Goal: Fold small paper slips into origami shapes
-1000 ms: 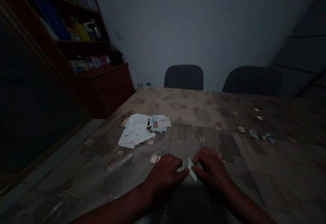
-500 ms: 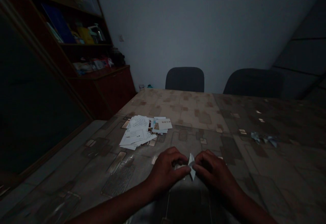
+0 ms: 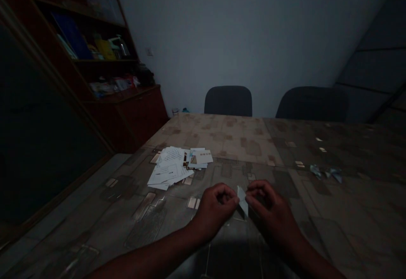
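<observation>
A small piece of pale folded paper (image 3: 242, 200) is held upright between my two hands, just above the patterned tablecloth (image 3: 222, 135). My left hand (image 3: 217, 205) pinches its left side with thumb and fingertips. From the right, my right hand (image 3: 269, 207) grips the opposite edge between thumb and forefinger. The paper is narrow and pointed at top and bottom; its finer folds are too dark to make out.
A loose pile of printed sheets and cards (image 3: 171, 169) lies ahead to the left. Small folded paper pieces (image 3: 326, 172) sit to the right. Two dark chairs (image 3: 228, 100) (image 3: 312, 103) stand beyond the far edge, and a cabinet (image 3: 133, 114) fills the left.
The folded paper has turned and now leans with its top to the left, showing a flatter face. My hands have shifted slightly, with both still on it.
</observation>
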Available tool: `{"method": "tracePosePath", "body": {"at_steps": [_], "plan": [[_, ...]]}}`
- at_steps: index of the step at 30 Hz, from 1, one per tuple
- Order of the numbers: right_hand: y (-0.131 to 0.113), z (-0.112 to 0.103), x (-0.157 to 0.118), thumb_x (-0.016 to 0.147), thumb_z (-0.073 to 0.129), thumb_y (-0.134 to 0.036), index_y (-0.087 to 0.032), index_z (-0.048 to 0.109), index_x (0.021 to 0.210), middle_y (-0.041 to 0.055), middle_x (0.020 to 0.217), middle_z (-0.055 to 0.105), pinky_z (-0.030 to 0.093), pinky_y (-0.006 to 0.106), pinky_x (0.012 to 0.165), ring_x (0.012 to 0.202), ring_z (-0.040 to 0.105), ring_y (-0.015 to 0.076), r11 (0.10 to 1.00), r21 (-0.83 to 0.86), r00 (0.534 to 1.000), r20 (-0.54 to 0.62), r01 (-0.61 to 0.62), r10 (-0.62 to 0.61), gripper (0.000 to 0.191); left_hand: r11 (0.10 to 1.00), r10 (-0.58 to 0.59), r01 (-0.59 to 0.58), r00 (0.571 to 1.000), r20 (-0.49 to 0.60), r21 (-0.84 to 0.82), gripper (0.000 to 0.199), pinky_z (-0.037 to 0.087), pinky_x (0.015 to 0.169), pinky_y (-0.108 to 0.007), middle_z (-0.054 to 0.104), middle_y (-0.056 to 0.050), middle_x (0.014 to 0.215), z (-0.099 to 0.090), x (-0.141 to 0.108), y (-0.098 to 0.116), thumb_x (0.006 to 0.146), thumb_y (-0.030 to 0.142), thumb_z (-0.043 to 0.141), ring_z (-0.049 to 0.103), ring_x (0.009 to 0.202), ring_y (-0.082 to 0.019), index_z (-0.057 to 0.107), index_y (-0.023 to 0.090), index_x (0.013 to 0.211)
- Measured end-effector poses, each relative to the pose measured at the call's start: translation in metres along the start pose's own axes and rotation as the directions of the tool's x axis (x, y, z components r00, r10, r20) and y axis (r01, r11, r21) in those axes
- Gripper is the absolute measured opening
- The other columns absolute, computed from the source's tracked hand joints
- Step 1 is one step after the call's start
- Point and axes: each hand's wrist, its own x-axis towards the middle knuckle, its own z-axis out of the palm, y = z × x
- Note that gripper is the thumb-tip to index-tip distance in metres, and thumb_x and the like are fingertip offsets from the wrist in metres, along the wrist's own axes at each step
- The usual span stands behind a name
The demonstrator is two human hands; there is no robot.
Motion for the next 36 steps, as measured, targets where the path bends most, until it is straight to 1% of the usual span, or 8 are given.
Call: {"method": "tracePosePath", "body": {"at_steps": [6, 9, 13, 18, 22, 27, 32, 36], "plan": [[-0.003, -0.008, 0.002, 0.077, 0.064, -0.042, -0.021, 0.056, 0.093, -0.0005, 0.073, 0.062, 0.045, 0.026, 0.060, 0.067, 0.059, 0.0172, 0.980, 0.156, 0.979, -0.147, -0.121, 0.144, 0.027, 0.996, -0.001, -0.004, 0.998, -0.059, -0.092, 0.014, 0.033, 0.054, -0.022, 0.050, 0.003, 0.060, 0.010, 0.007, -0.004, 0.070, 0.027, 0.065, 0.042, 0.057, -0.011, 0.060, 0.016, 0.065], [-0.001, -0.009, 0.003, 0.079, 0.060, -0.046, -0.021, 0.059, 0.089, -0.0003, 0.072, 0.061, 0.044, 0.026, 0.058, 0.066, 0.057, 0.0171, 0.976, 0.142, 0.977, -0.108, -0.167, 0.184, 0.027, 0.991, -0.007, -0.006, 0.996, -0.092, -0.135, 0.014, 0.034, 0.055, -0.022, 0.053, 0.002, 0.063, 0.007, 0.007, -0.008, 0.071, 0.028, 0.065, 0.044, 0.058, -0.011, 0.060, 0.016, 0.068], [0.002, -0.002, 0.000, 0.078, 0.060, -0.044, -0.020, 0.062, 0.080, -0.0005, 0.069, 0.059, 0.044, 0.028, 0.060, 0.066, 0.056, 0.0178, 0.992, 0.043, 0.993, 0.040, -0.115, 0.113, 0.025, 0.992, 0.034, -0.039, 0.998, -0.046, -0.121, 0.013, 0.037, 0.059, -0.023, 0.055, 0.001, 0.065, 0.005, 0.004, -0.009, 0.073, 0.026, 0.065, 0.048, 0.063, -0.013, 0.059, 0.016, 0.068], [0.004, 0.001, -0.003, 0.083, 0.054, -0.038, -0.021, 0.056, 0.072, -0.0015, 0.065, 0.056, 0.042, 0.028, 0.059, 0.064, 0.055, 0.0175, 0.990, -0.138, 1.000, -0.019, -0.003, 0.000, 0.020, 0.987, 0.154, -0.154, 0.988, 0.006, 0.043, 0.005, 0.042, 0.066, -0.025, 0.058, 0.000, 0.073, 0.002, -0.001, -0.003, 0.076, 0.018, 0.064, 0.053, 0.070, -0.015, 0.061, 0.016, 0.080], [0.005, -0.006, -0.004, 0.086, 0.052, -0.029, -0.020, 0.057, 0.076, 0.0008, 0.067, 0.059, 0.040, 0.030, 0.061, 0.064, 0.056, 0.0183, 0.894, -0.397, 0.974, 0.003, 0.209, -0.227, 0.014, 0.816, 0.473, -0.458, 0.880, 0.050, 0.352, 0.030, 0.043, 0.080, -0.032, 0.063, -0.006, 0.096, -0.008, 0.000, -0.002, 0.076, 0.011, 0.066, 0.056, 0.088, -0.020, 0.062, 0.017, 0.105], [0.002, -0.008, -0.005, 0.087, 0.052, -0.016, -0.018, 0.059, 0.078, 0.0038, 0.068, 0.062, 0.037, 0.037, 0.073, 0.068, 0.054, 0.0201, 0.546, -0.662, 0.823, 0.199, 0.514, -0.532, 0.012, 0.496, 0.669, -0.680, 0.696, 0.262, 0.540, 0.017, 0.038, 0.076, -0.035, 0.064, -0.008, 0.094, -0.015, 0.004, -0.003, 0.089, 0.022, 0.057, 0.055, 0.086, -0.023, 0.066, 0.018, 0.104], [0.001, -0.007, -0.005, 0.087, 0.054, -0.015, -0.019, 0.060, 0.077, 0.0035, 0.066, 0.063, 0.035, 0.038, 0.077, 0.068, 0.051, 0.0202, 0.421, -0.701, 0.769, 0.289, 0.576, -0.571, 0.012, 0.409, 0.674, -0.701, 0.664, 0.325, 0.584, 0.020, 0.034, 0.071, -0.034, 0.066, -0.006, 0.083, -0.014, 0.007, -0.007, 0.095, 0.026, 0.053, 0.054, 0.078, -0.020, 0.070, 0.017, 0.086], [0.003, -0.014, -0.004, 0.088, 0.056, -0.017, -0.021, 0.060, 0.084, 0.0033, 0.076, 0.066, 0.035, 0.039, 0.080, 0.075, 0.054, 0.0208, 0.521, -0.627, 0.796, 0.298, 0.579, -0.527, 0.007, 0.468, 0.690, -0.694, 0.674, 0.265, 0.547, 0.023, 0.035, 0.071, -0.034, 0.066, -0.006, 0.077, -0.016, 0.011, -0.009, 0.095, 0.028, 0.054, 0.055, 0.076, -0.019, 0.071, 0.018, 0.082]]}}
